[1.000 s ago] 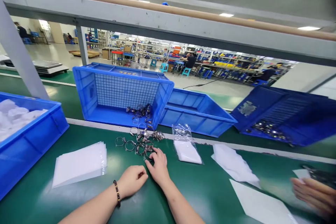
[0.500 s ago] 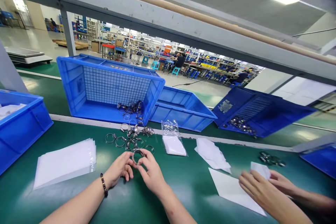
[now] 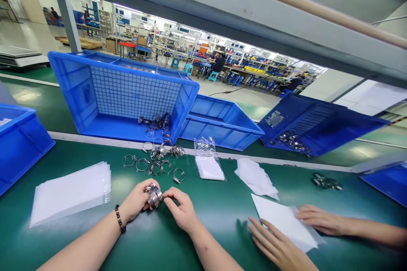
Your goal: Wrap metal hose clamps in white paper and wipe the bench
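Observation:
My left hand (image 3: 138, 203), with a beaded bracelet at the wrist, is wrapped round a stack of metal hose clamps (image 3: 154, 196). At the right side of that stack is my right hand (image 3: 182, 209), thumb and forefinger close together near the clamps; whether anything is between the fingertips is too small to tell. Beyond both hands, loose ring clamps (image 3: 142, 164) lie on the green table (image 3: 133, 245). One single clamp (image 3: 179, 175) rests nearer to my right hand. A pile of white bags (image 3: 73, 190) lies on the left.
A tilted blue crate (image 3: 140, 93) holding clamps stands behind, beside a lower blue bin (image 3: 222, 125). A clear packet (image 3: 209, 167) and white sheets (image 3: 256, 178) lie to the right. A co-worker's hands (image 3: 280, 245) touch white bags (image 3: 280, 218) at the right.
The clamps in my left hand now show as a stack, where one ring was visible between both hands. My right hand has drawn slightly apart. The co-worker's hands have separated and lowered onto the bags.

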A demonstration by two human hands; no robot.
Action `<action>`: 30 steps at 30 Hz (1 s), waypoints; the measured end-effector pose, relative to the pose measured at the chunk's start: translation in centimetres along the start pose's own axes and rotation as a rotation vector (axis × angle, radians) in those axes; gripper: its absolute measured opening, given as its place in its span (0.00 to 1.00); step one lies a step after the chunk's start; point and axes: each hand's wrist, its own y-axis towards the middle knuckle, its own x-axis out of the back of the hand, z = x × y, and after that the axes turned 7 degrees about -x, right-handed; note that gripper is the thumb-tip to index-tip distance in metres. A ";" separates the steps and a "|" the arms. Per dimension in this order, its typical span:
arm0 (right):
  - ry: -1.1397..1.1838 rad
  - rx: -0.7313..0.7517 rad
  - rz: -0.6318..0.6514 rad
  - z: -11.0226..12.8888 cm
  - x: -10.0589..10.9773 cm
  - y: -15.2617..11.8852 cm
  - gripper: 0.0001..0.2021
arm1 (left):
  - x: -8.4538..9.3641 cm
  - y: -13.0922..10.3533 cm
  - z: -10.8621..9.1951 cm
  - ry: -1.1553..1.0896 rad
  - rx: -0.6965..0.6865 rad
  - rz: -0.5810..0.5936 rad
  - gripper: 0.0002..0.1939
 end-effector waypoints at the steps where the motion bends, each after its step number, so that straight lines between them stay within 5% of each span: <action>1: 0.037 -0.015 0.025 0.3 -0.2 -0.1 0.06 | 0.0 0.0 0.0 0.011 -0.013 0.008 0.13; 6: 0.154 -0.058 0.096 1.6 -0.9 -0.4 0.06 | 0.0 -0.1 0.1 0.056 -0.082 0.025 0.12; 13: 0.202 -0.165 -0.026 0.4 -0.7 -0.7 0.08 | 0.0 0.1 0.4 0.032 -0.010 0.007 0.24; 17: -0.065 0.130 -0.171 0.8 -0.3 -0.7 0.06 | 0.1 0.4 0.6 0.108 0.033 -0.114 0.24; 22: -0.320 0.481 -0.092 1.9 -0.8 -1.1 0.09 | -0.1 0.6 0.9 0.189 0.088 -0.221 0.18; 30: -0.365 0.323 -0.069 0.4 -1.2 -0.5 0.08 | -0.2 0.4 0.8 -0.119 0.085 -0.076 0.23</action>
